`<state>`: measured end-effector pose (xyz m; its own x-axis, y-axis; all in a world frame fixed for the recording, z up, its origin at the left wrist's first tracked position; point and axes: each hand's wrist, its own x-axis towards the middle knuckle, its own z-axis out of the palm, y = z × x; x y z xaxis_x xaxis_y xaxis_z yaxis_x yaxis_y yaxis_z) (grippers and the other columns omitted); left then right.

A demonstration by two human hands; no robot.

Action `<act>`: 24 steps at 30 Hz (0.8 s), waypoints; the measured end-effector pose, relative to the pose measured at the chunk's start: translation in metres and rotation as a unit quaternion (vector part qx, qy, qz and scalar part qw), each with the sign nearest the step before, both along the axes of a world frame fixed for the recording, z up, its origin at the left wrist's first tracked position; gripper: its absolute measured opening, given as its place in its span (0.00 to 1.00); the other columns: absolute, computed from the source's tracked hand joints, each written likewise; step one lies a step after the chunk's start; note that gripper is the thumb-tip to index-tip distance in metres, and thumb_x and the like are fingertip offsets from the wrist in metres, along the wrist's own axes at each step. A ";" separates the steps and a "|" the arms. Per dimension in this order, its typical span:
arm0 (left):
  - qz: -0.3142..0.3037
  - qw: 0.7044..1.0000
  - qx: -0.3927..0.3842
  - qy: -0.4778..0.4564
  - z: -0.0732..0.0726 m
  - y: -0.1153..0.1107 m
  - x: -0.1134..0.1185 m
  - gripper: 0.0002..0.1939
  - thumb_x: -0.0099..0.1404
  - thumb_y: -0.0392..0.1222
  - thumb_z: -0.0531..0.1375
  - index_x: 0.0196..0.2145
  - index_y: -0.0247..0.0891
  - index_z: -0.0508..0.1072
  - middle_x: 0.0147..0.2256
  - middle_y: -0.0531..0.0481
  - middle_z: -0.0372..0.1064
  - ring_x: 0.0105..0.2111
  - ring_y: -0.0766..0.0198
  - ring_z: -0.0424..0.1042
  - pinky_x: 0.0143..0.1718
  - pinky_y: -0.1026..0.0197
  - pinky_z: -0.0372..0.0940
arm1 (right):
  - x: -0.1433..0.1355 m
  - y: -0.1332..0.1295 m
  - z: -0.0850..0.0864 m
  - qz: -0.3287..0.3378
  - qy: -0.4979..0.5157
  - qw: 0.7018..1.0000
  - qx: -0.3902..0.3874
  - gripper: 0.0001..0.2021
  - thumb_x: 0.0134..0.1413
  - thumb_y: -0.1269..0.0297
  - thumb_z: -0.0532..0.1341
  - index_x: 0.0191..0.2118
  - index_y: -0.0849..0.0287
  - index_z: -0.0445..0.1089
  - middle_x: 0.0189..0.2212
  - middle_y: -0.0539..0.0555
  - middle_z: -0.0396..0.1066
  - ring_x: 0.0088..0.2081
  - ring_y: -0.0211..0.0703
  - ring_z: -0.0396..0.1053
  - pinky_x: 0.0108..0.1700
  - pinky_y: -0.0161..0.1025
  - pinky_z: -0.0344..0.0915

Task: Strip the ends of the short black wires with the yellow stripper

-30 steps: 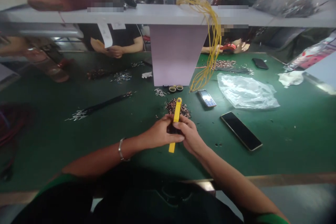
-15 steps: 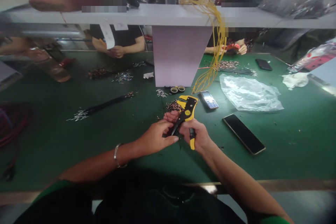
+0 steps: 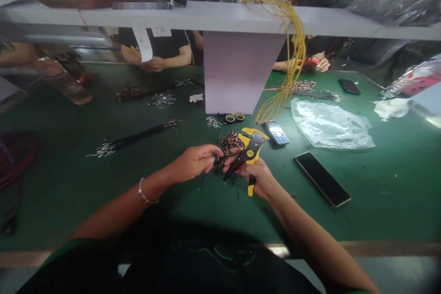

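Here, above the green worktop (image 3: 193, 213), the left hand (image 3: 193, 164) has half-curled fingers, holding what I cannot tell; the right hand's (image 3: 261, 177) grip one pair of pliers (image 3: 254, 141), yellow and black, beside one copper-tipped wire heap (image 3: 229, 140). Beyond sit two tape rolls (image 3: 234, 118).

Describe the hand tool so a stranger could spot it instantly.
On the green table, in front of the pink panel, lies a copper-coloured pile. Close by, the right hand holds the hand tool; its yellow and black body sets it apart from the pile.
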<state>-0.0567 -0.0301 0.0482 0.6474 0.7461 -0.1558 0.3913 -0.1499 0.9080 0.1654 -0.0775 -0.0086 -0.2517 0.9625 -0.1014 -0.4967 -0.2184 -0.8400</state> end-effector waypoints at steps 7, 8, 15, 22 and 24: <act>-0.040 0.993 -0.081 -0.081 -0.004 0.006 -0.003 0.38 0.67 0.45 0.55 0.69 0.32 0.44 0.19 0.61 0.56 0.18 0.71 0.52 0.21 0.64 0.50 | 0.002 0.000 -0.017 0.040 -0.022 0.998 0.039 0.30 0.30 0.79 0.56 0.47 0.59 0.71 0.35 0.54 0.79 0.37 0.51 0.77 0.47 0.53 0.68; -0.034 0.992 -0.087 -0.088 -0.006 0.008 -0.003 0.36 0.67 0.47 0.56 0.67 0.31 0.49 0.19 0.61 0.56 0.18 0.71 0.51 0.21 0.64 0.49 | 0.003 0.000 -0.018 0.044 -0.024 0.998 0.040 0.30 0.30 0.79 0.56 0.47 0.59 0.71 0.34 0.53 0.79 0.36 0.51 0.76 0.47 0.52 0.68; 0.028 0.998 -0.041 -0.030 -0.013 0.012 -0.009 0.16 0.67 0.47 0.55 0.45 0.35 0.75 0.16 0.60 0.55 0.17 0.72 0.51 0.21 0.63 0.49 | 0.002 0.001 -0.026 0.037 -0.041 0.997 0.052 0.30 0.29 0.77 0.57 0.47 0.60 0.72 0.31 0.53 0.78 0.34 0.50 0.75 0.42 0.49 0.68; 0.034 0.998 0.050 0.029 -0.008 0.014 -0.014 0.14 0.66 0.44 0.54 0.40 0.37 0.76 0.13 0.59 0.61 0.16 0.71 0.58 0.23 0.64 0.56 | 0.004 0.000 -0.028 0.042 -0.056 0.996 0.047 0.30 0.29 0.78 0.57 0.46 0.59 0.72 0.32 0.53 0.78 0.35 0.50 0.75 0.43 0.50 0.69; 0.027 0.996 0.071 0.049 -0.007 0.014 -0.015 0.14 0.66 0.43 0.53 0.40 0.36 0.76 0.14 0.58 0.63 0.17 0.70 0.61 0.25 0.65 0.58 | 0.004 -0.001 -0.026 0.051 -0.060 0.996 0.051 0.30 0.30 0.79 0.57 0.47 0.59 0.72 0.32 0.53 0.78 0.35 0.49 0.75 0.44 0.49 0.68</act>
<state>-0.0713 -0.0160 0.0411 0.5922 0.7987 -0.1067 0.4875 -0.2496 0.8367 0.1693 -0.0783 -0.0344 -0.3409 0.9393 -0.0387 -0.3715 -0.1725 -0.9123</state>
